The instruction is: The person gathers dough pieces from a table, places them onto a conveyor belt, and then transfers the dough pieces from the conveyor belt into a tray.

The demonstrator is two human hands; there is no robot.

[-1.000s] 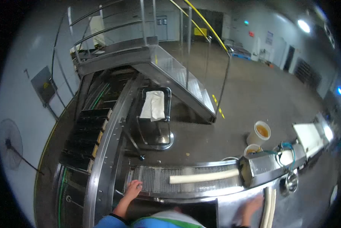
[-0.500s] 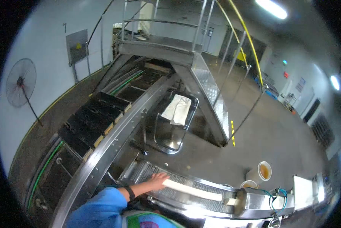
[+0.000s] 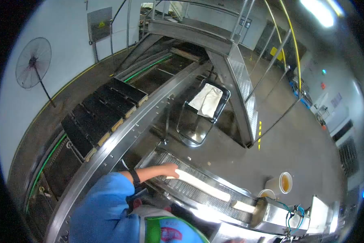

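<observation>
A long pale strip of dough (image 3: 204, 188) lies along a perforated metal conveyor (image 3: 182, 188). My left hand (image 3: 168, 170), with a dark band at its wrist, reaches over the left end of the strip. Its fingers curl down around that end, and a bit of pale dough shows below them. A shorter piece of dough (image 3: 243, 207) lies farther right, where the conveyor meets a steel housing (image 3: 265, 214). A small gap separates the two pieces. My right hand is not visible.
Black trays (image 3: 105, 107) sit on a curved conveyor line at left. A chair (image 3: 226, 95) bears a white cloth (image 3: 206, 100). A metal staircase (image 3: 242, 81) rises behind it. White buckets (image 3: 277, 185) stand beyond the conveyor. A fan (image 3: 33, 62) is by the wall.
My left hand has gone from lying with fingers spread at the strip's end to curling around it. The short piece shows more of itself, slightly angled. The camera view has shifted.
</observation>
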